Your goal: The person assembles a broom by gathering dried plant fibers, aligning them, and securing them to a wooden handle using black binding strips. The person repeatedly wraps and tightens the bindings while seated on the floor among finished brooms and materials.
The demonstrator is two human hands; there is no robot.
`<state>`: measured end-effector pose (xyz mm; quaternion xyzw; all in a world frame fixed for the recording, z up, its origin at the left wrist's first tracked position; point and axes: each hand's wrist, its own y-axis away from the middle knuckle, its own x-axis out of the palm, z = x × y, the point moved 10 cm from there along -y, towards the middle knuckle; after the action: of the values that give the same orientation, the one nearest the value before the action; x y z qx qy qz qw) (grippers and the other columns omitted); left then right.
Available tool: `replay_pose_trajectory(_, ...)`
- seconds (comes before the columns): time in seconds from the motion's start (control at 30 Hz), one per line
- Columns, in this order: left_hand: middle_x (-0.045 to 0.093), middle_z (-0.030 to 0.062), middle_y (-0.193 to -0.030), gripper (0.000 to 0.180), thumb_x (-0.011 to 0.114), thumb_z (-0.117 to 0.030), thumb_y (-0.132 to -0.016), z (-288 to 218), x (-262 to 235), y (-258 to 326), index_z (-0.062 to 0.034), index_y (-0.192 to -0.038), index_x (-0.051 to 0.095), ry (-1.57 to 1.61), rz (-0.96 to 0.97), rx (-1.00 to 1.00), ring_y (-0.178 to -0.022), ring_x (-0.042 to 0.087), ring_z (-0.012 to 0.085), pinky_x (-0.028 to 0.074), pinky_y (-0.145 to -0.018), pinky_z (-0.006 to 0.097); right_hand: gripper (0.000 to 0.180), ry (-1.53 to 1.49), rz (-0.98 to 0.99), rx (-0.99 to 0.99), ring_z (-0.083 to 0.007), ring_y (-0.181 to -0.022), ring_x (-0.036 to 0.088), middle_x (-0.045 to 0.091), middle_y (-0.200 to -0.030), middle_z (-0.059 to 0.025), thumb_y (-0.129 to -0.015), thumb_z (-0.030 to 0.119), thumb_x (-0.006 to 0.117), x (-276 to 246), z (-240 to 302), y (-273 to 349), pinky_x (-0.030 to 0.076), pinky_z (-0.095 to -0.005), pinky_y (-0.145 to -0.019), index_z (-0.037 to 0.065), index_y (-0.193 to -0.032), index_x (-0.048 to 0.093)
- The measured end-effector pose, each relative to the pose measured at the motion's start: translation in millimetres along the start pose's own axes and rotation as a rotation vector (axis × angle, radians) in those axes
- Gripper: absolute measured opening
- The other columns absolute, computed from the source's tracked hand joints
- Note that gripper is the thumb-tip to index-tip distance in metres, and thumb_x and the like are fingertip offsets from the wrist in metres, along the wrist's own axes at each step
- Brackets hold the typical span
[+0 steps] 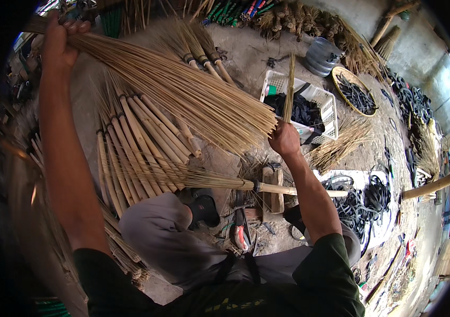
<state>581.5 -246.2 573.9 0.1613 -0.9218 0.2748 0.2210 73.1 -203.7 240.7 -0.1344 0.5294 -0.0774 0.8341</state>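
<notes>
My left hand (60,41) is raised at the upper left and grips the narrow end of a large bundle of straw broom bristles (182,95). The bundle fans out down and to the right. My right hand (284,138) meets the fanned tips and pinches a thin tuft of bristles (289,90) that stands upright from my fist. Below the bundle, a finished broom with a wooden handle (256,186) lies across my lap area above my grey trousers.
Several finished brooms (135,148) lie stacked on the ground at left. A white plastic basket (326,108) holds black straps, a round woven tray (356,94) holds more, and black bands (357,198) lie at right. A wooden block (272,198) and red-handled tool (242,235) sit near my knees.
</notes>
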Motion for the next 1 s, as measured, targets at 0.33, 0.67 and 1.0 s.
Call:
replay_pose_trajectory(0.33,0.048,0.0051,-0.07,0.026,0.055,-0.027,-0.106,-18,-111,-12,-0.0069,-0.091,0.048,-0.032,-0.286,0.126,-0.065,0.05,0.021,0.049,-0.07,0.04,0.046,-0.035,0.088,0.566,-0.045,-0.075,0.069,0.07,-0.078,-0.0234,-0.101,0.043,0.056,56,-202,91,0.054,-0.0511,-0.064,0.002,-0.083,0.067)
replay_pose_trajectory(0.67,0.047,0.0055,-0.069,0.031,0.053,-0.027,-0.107,-101,-199,98,-0.0073,-0.083,0.046,-0.357,-0.471,0.491,-0.065,0.049,0.0205,0.048,-0.072,0.038,0.039,-0.445,0.452,0.296,-0.0184,-0.067,0.062,0.067,-0.078,-0.0063,-0.099,0.026,0.065,152,-137,73,0.05,-0.0334,-0.062,0.01,-0.134,0.065)
replay_pose_trajectory(1.0,0.047,0.0059,-0.069,0.037,0.05,-0.027,-0.107,-105,-175,173,-0.0077,-0.076,0.044,-0.655,-0.572,0.703,-0.065,0.049,0.02,0.047,-0.074,0.036,0.054,-0.439,0.723,-0.255,-0.0335,-0.102,0.072,0.074,-0.113,-0.0161,-0.095,0.008,0.064,311,-25,74,0.058,-0.0431,-0.09,0.025,-0.145,0.053)
